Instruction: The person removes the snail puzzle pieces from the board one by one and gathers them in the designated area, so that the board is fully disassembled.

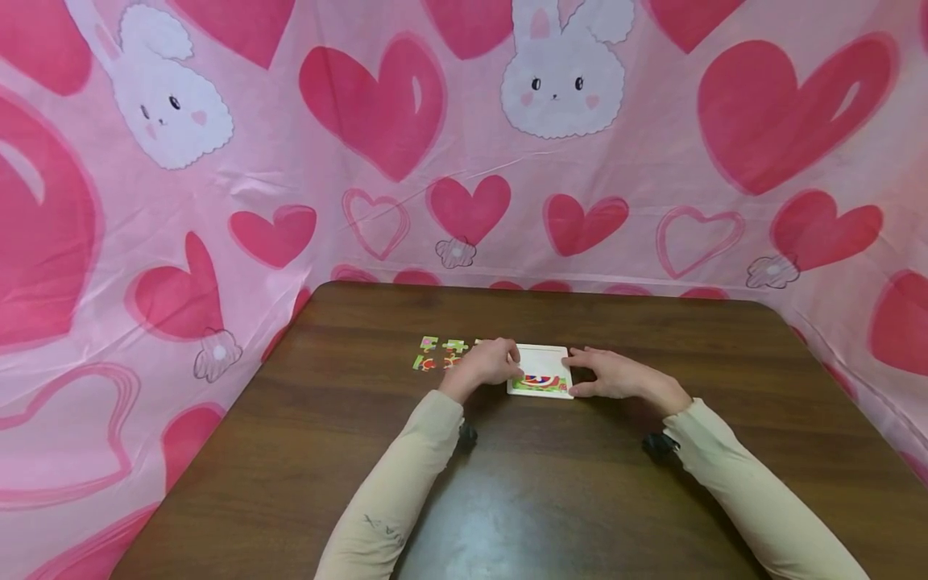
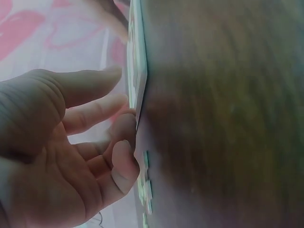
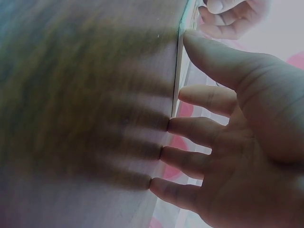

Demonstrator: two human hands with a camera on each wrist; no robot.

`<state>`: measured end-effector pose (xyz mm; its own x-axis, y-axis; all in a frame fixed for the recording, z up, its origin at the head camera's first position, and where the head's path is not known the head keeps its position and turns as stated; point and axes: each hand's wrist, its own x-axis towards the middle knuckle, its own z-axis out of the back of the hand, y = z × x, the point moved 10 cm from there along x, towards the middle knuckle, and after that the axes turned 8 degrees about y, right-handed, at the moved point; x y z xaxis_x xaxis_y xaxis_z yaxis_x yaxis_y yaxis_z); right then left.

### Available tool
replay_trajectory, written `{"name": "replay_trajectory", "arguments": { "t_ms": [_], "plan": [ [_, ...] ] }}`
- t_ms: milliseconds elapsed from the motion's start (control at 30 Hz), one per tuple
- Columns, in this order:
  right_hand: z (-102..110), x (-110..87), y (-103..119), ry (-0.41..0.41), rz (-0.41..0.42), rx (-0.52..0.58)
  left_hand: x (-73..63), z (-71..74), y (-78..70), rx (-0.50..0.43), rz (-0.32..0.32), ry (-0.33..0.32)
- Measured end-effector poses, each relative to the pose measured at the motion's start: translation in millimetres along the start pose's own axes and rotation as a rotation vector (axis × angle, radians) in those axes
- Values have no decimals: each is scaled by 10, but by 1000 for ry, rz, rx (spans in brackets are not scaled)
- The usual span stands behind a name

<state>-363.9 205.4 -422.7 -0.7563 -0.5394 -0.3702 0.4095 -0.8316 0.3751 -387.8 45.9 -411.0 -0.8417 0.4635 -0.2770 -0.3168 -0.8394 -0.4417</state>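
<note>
A square white puzzle tray (image 1: pixel 540 357) lies on the table, with colourful assembled pieces (image 1: pixel 539 382) along its near side. My left hand (image 1: pixel 495 362) is at the tray's left edge. In the left wrist view, the thumb and index finger of that hand (image 2: pixel 71 123) point toward the tray rim (image 2: pixel 141 57), while its other fingers bend beside the edge; no piece shows between them. My right hand (image 1: pixel 612 375) is at the right edge. Its thumb touches the tray's near corner and its spread fingertips rest on the table in the right wrist view.
Several loose puzzle pieces (image 1: pixel 428 364) lie left of the tray, some partly hidden by the left hand. The brown wooden table (image 1: pixel 348 451) extends around everything. A pink curtain (image 1: pixel 507 153) with hearts and rabbits hangs behind and at both sides.
</note>
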Motion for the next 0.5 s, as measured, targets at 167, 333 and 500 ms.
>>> {"name": "replay_trajectory", "arguments": {
  "t_ms": [167,333,500],
  "plan": [
    [-8,8,4,-1,9,3,26,-55,-66,28,-42,6],
    [-11,17,14,-3,14,3,40,-74,-106,44,-52,11],
    [-5,7,9,-4,9,4,57,-84,-139,79,-48,20]
  ]
}}
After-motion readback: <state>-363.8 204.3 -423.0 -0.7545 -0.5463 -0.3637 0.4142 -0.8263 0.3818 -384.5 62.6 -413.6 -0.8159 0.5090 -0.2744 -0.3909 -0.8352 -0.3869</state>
